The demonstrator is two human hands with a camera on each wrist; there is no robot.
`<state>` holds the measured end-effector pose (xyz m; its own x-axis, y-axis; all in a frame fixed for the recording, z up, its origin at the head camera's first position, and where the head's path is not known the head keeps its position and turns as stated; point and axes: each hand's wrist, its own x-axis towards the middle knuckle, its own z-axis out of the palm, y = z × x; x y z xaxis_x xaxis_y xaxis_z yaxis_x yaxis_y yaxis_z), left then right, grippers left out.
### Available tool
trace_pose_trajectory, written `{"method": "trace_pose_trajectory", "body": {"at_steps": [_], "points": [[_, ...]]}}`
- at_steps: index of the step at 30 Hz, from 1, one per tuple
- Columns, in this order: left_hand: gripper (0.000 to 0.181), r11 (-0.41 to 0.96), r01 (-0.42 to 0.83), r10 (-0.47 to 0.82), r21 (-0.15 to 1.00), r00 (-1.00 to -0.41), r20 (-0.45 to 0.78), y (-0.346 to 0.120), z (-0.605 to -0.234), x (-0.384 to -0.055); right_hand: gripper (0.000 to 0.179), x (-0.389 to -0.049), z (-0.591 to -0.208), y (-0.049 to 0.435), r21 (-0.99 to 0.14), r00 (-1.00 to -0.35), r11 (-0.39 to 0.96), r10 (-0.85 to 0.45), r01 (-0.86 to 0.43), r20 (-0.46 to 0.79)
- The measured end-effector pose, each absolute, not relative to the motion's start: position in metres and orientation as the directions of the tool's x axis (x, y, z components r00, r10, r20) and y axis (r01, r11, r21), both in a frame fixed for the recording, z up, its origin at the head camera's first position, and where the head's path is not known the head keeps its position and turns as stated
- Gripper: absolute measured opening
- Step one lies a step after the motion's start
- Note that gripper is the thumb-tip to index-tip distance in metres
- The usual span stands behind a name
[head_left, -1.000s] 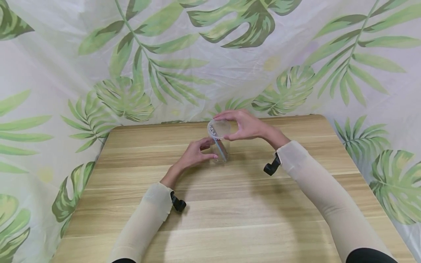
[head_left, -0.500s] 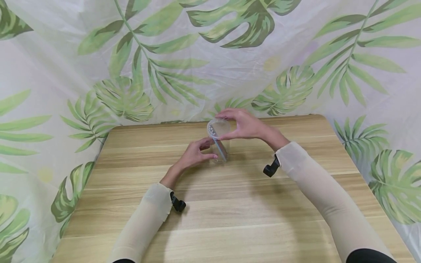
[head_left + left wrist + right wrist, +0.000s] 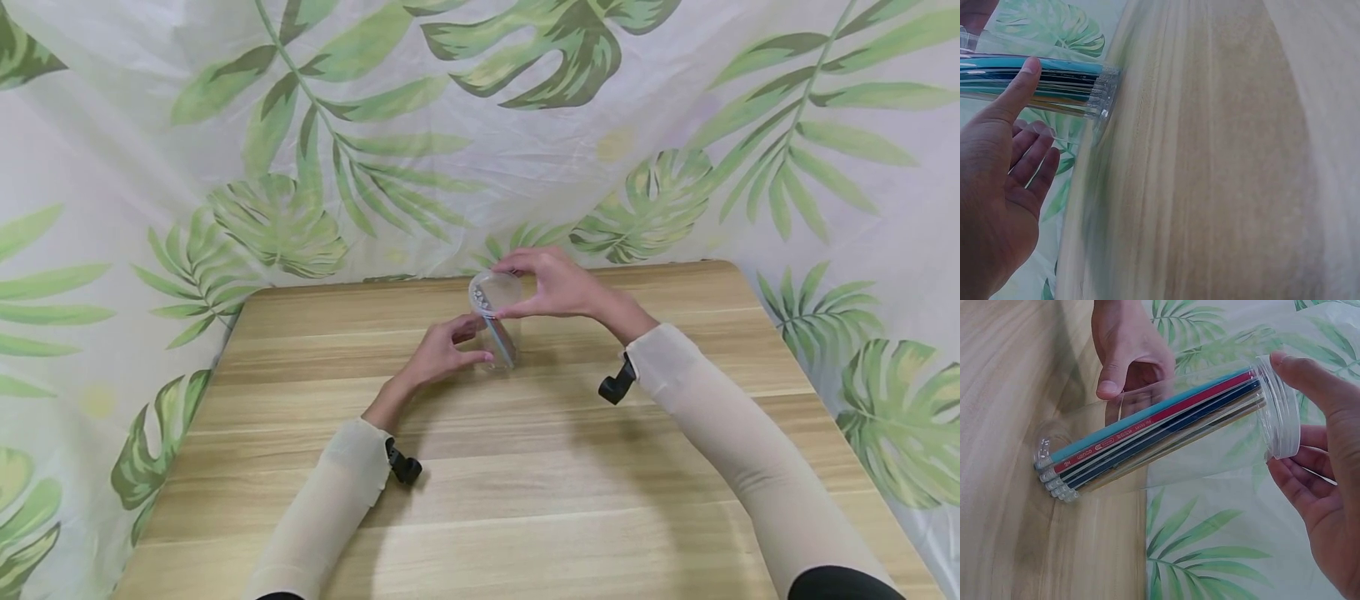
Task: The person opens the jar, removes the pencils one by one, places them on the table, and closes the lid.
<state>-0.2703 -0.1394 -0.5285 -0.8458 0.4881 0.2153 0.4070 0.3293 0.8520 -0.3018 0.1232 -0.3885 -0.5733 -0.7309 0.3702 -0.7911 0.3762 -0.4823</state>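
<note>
A clear plastic jar (image 3: 1204, 465) with a translucent lid (image 3: 1285, 419) stands upright near the table's back edge in the head view. Inside it, several pencils (image 3: 1147, 425) lean together, light blue, red and dark blue among them. My left hand (image 3: 442, 354) holds the jar's body from the left, thumb in front and fingers behind. At the top, my right hand (image 3: 558, 287) grips the lid's rim between thumb and fingers. The lid sits on the jar's mouth in the right wrist view. Part of the left fingers shows through the clear wall.
The wooden table (image 3: 540, 500) reaches back to a leaf-patterned cloth (image 3: 390, 108) hanging behind it. Small black cameras are strapped at both wrists over pale sleeves.
My right thumb has shifted left along the front of the lid's rim, and the right fingers have moved slightly too. The left hand keeps its hold on the jar, which stays in place.
</note>
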Motion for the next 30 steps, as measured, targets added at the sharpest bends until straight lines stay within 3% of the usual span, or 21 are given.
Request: {"method": "trace_pose_trajectory", "body": {"at_steps": [30], "points": [[0.068, 0.341, 0.341, 0.517, 0.876, -0.846, 0.128, -0.1445, -0.5222, -0.2722, 0.063, -0.3046, -0.3895, 0.1253, -0.471, -0.550, 0.362, -0.755, -0.804, 0.357]]}}
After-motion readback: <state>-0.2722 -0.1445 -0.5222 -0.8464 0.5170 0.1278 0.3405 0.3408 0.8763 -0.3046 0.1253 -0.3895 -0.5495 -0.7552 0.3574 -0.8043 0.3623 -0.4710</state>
